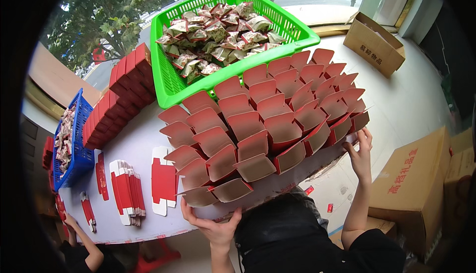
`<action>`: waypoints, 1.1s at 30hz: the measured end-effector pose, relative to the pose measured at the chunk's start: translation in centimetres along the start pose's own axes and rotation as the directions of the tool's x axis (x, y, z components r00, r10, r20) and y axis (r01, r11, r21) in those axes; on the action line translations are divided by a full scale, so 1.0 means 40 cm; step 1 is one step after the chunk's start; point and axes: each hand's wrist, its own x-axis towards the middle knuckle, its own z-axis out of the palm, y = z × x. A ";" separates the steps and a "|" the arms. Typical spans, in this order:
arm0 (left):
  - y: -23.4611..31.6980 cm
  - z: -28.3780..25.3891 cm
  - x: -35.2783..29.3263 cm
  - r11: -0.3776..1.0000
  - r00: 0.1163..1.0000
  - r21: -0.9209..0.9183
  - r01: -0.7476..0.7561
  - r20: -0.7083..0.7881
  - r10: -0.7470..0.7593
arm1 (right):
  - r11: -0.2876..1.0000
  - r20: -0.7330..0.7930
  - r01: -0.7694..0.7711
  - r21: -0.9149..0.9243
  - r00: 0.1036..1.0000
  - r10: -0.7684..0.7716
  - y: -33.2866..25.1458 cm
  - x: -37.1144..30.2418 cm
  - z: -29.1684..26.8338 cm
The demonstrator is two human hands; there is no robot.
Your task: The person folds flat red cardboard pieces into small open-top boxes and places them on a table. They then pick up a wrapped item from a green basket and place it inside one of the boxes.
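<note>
Many open red boxes with raised lids stand in close rows on the white table. My left hand cups the near left corner of the block of boxes, at the table's front edge, fingers spread against the lowest box. My right hand presses with spread fingers against the near right corner of the block. Neither hand grips anything. Behind the boxes stands a green plastic basket filled with small wrapped packets.
Flat red-and-white box blanks lie at the table's left. Closed red boxes are stacked behind them. A blue basket of packets stands far left. Another person's hand reaches in at lower left. Cardboard cartons stand on the floor at right.
</note>
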 end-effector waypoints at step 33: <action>-0.043 -0.063 0.120 0.952 0.961 -0.132 -0.276 -0.034 0.274 | 0.622 0.602 0.760 -0.187 0.589 -0.539 -0.795 0.709 0.553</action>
